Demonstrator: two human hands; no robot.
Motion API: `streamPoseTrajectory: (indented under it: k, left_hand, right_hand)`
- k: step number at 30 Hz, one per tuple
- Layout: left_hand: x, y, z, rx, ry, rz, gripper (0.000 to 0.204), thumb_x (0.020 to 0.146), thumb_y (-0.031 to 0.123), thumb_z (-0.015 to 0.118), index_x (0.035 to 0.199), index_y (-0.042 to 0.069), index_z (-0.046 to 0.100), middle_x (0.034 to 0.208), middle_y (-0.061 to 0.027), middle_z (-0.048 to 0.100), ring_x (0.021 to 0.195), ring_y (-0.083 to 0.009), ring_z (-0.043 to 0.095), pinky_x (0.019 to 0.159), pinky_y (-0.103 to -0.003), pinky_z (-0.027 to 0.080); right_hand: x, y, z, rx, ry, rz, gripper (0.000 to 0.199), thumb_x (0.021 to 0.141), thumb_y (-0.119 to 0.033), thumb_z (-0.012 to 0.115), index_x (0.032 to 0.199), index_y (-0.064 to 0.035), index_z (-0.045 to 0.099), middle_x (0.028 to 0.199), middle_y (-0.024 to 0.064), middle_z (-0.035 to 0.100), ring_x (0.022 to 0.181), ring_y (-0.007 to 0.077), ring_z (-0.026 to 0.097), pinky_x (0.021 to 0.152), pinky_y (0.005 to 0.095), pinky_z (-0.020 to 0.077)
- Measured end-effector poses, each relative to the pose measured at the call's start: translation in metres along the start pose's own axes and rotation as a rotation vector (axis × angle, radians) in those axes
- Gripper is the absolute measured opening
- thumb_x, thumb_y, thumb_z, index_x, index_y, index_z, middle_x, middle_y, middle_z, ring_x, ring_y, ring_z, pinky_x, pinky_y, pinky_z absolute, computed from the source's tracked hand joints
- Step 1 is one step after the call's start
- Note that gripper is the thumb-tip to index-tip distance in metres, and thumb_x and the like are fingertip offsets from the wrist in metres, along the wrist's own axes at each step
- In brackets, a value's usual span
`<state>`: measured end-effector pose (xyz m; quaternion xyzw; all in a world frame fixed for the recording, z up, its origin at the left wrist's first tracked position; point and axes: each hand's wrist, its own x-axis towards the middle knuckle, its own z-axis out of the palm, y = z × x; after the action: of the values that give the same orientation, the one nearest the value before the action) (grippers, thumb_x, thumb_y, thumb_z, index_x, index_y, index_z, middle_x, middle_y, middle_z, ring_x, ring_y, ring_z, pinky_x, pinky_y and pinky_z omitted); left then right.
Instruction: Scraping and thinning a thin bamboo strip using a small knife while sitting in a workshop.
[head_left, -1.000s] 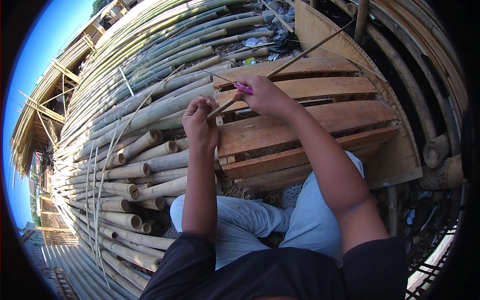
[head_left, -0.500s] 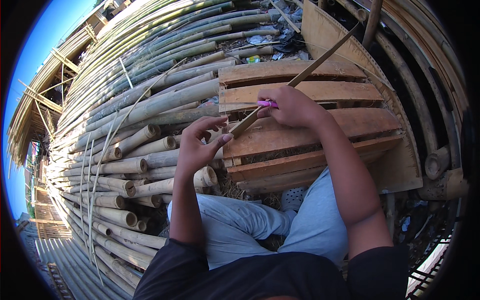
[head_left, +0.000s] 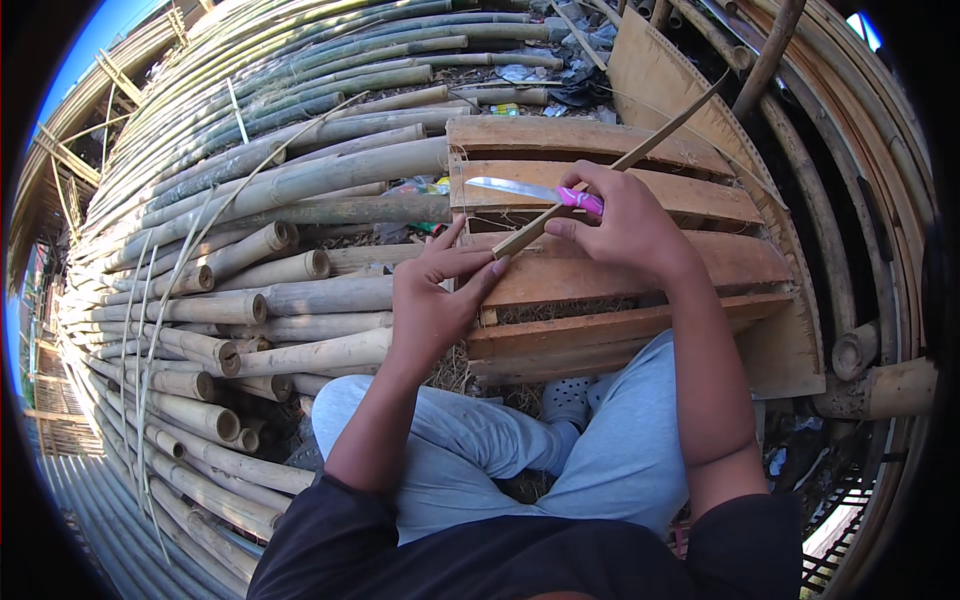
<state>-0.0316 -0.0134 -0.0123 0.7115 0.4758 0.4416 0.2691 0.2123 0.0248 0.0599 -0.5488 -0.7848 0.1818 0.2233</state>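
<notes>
My right hand [head_left: 640, 225] is closed around the pink handle of a small knife [head_left: 510, 187], its blade pointing left above the slats. Beneath that handle runs a long, narrow bamboo strip [head_left: 668, 130], slanting from near me up to the far right. The strip seems to pass under my right fingers too. At its near end, my left hand [head_left: 435, 300] pinches it between thumb and index finger, the other fingers stretched away. Both hands are over a low platform of reddish-brown wooden slats [head_left: 620, 265].
Many cut bamboo poles [head_left: 330, 297] lie stacked on the left. Thin bamboo strips [head_left: 195, 240] rest across them. A curved wooden board [head_left: 690, 105] stands along the platform's right side, with more poles [head_left: 810, 160] beyond. Litter [head_left: 575, 75] lies at the back.
The knife has turned, and its blade now shows broadside. Both hands sit farther right in the view with the strip. My left hand's outer fingers have stretched out more.
</notes>
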Motion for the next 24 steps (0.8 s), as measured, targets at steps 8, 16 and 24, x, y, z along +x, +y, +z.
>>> streamPoseTrajectory:
  k: [8, 16, 24]
  left_hand:
    - [-0.002, 0.013, 0.002, 0.173, 0.086, 0.31, 0.014, 0.084, 0.001, 0.075, 0.098, 0.001, 0.078, 0.098, -0.017, 0.076, 0.107, -0.0308, 0.072, 0.109, -0.05, 0.048]
    - [-0.005, 0.008, 0.004, 0.176, 0.075, 0.332, 0.016, 0.086, 0.005, 0.075, 0.101, 0.001, 0.075, 0.098, -0.0165, 0.075, 0.1, -0.0318, 0.073, 0.102, -0.044, 0.054]
    - [-0.009, 0.007, 0.004, 0.264, 0.126, 0.339, 0.017, 0.086, 0.008, 0.076, 0.101, 0.003, 0.076, 0.101, -0.0177, 0.075, 0.099, -0.0313, 0.074, 0.085, -0.039, 0.061]
  right_hand:
    - [-0.017, -0.022, 0.005, 0.049, 0.087, 0.127, 0.025, 0.093, -0.023, 0.069, 0.105, -0.0016, 0.065, 0.088, 0.0243, 0.069, 0.086, 0.0407, 0.069, 0.077, 0.0471, 0.0527]
    - [-0.035, -0.063, 0.027, 0.155, 0.117, 0.089, 0.017, 0.094, -0.016, 0.065, 0.09, 0.0003, 0.067, 0.079, 0.0225, 0.069, 0.078, 0.0425, 0.068, 0.07, 0.0488, 0.0534]
    - [-0.034, -0.051, 0.032, -0.052, 0.247, 0.141, 0.017, 0.095, -0.016, 0.063, 0.09, 0.0002, 0.066, 0.077, 0.023, 0.068, 0.077, 0.0419, 0.068, 0.069, 0.0499, 0.053]
